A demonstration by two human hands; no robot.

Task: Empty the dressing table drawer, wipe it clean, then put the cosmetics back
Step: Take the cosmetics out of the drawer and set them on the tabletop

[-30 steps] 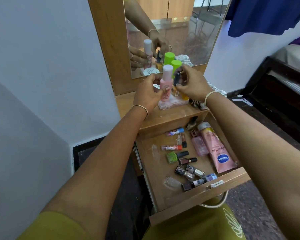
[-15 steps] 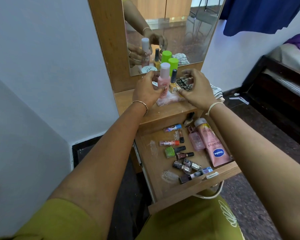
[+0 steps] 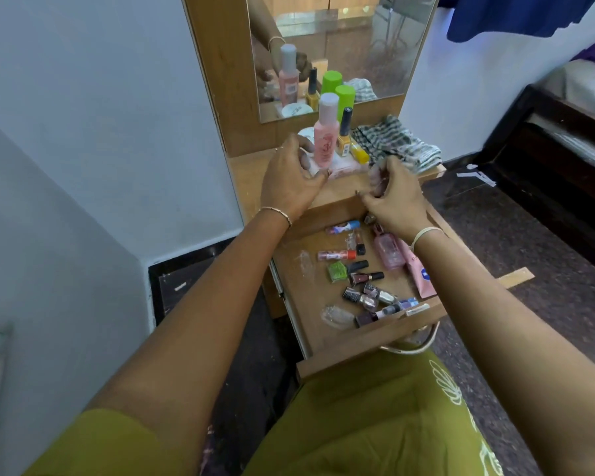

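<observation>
Drawer [image 3: 357,352] open; left hand [image 3: 289,178] beside pink bottle [image 3: 325,140] on counter [image 3: 249,182], grip apparently loosely spread; right hand [image 3: 393,201] grip blurred, cannot tell.

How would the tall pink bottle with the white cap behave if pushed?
The tall pink bottle stands upright and narrow, so a high push would probably tip it. Beside it is the yellow nail polish bottle, which it might knock.
</observation>
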